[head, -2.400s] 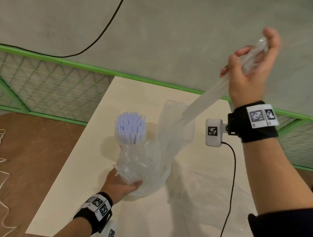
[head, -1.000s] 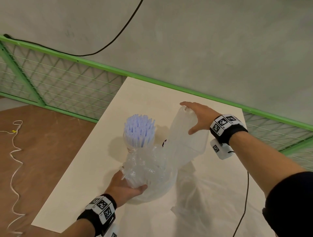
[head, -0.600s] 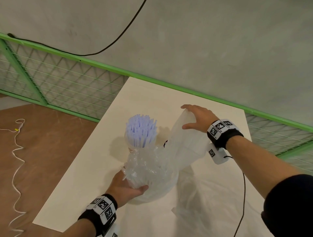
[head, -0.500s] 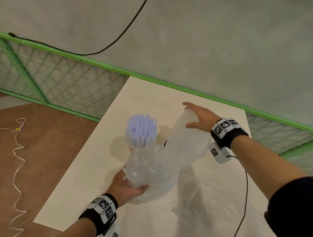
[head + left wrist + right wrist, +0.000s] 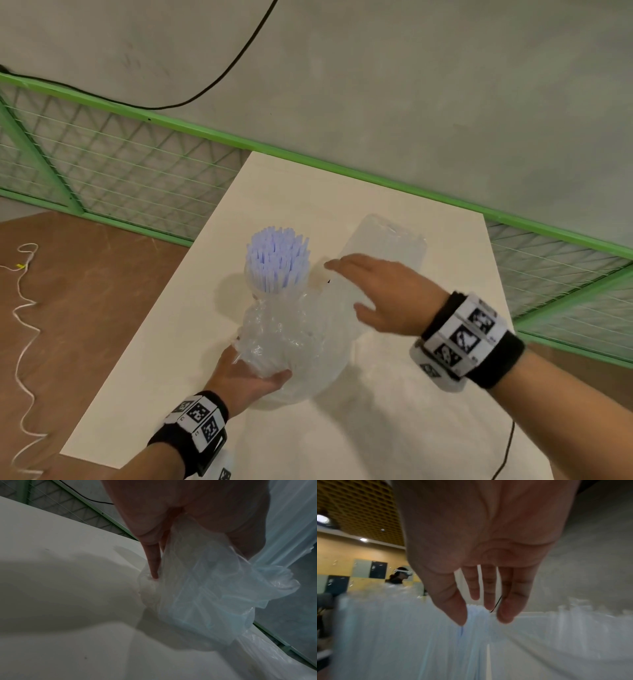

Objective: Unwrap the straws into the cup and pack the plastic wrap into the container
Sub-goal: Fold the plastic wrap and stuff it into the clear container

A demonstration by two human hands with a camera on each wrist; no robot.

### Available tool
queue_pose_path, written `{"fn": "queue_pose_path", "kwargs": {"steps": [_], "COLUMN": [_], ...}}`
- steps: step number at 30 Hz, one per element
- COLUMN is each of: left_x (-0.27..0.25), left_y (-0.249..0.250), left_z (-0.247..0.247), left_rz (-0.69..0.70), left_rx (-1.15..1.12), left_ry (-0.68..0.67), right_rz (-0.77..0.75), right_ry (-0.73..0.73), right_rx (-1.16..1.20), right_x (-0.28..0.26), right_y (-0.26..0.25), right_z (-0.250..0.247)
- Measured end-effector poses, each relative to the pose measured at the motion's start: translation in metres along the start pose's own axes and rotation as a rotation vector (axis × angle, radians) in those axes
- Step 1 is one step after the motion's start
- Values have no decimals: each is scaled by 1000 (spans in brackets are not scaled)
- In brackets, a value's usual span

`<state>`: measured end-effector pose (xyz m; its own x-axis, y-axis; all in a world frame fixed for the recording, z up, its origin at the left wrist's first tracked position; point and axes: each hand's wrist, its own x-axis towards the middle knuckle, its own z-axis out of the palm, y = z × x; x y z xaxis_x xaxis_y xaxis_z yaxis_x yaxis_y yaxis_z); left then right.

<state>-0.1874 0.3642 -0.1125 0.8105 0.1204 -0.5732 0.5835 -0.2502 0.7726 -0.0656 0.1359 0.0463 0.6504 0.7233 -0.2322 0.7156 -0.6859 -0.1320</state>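
Observation:
A bundle of pale blue straws (image 5: 277, 263) stands upright in a clear cup on the table. Just in front of it, my left hand (image 5: 250, 377) grips a crumpled mass of clear plastic wrap (image 5: 284, 335) from below, thumb on its near side. In the left wrist view the fingers (image 5: 152, 563) dig into the wrap (image 5: 205, 588). My right hand (image 5: 373, 287) hovers open and flat over the wrap's right side, fingertips near the straws. The clear container (image 5: 390, 243) stands behind that hand. The right wrist view shows straight fingers (image 5: 488, 599) above the blurred straws (image 5: 436, 642).
The cream table (image 5: 376, 192) ends at a green mesh fence (image 5: 137, 164) along its far and left sides. More clear plastic sheet (image 5: 394, 418) lies spread on the near right of the table. A white cord (image 5: 24, 308) trails on the brown floor at left.
My right hand lowered a long strip of wrap to the container, let go of it, and moved nearer and left toward the straws. The left hand kept its grip.

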Motion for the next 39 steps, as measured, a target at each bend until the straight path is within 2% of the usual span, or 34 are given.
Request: {"fn": "queue_pose_path", "kwargs": {"steps": [2,5,10,17,24,31,36,39], "left_x": [0,-2,-7,-8,-5,-5,-2,-4], "left_y": [-1,-4,1,2,-1,0,-3,0], "left_z": [-2,-4,-6,-4,-2,-1,0,1], "left_rz": [4,56,91,134,149,196,169,169], "left_rx": [6,22,36,-128,-163,-134,-200,-202], "left_ry": [-4,-1,-14,16,19,32,20,22], "right_rz": [26,17,-14,-36,110,66,134,132], "right_ry": [-33,15,-73,157,418,597,553,576], "right_rx": [-90,-127,16,473,842,827,1009,993], "right_x": [-3,1,8,1,-7,2,5,8], "right_y": [-11,-15,-25,-20,-34,-45,-49,-50], "right_z": [8,11,21,45,77,85,86,83]}}
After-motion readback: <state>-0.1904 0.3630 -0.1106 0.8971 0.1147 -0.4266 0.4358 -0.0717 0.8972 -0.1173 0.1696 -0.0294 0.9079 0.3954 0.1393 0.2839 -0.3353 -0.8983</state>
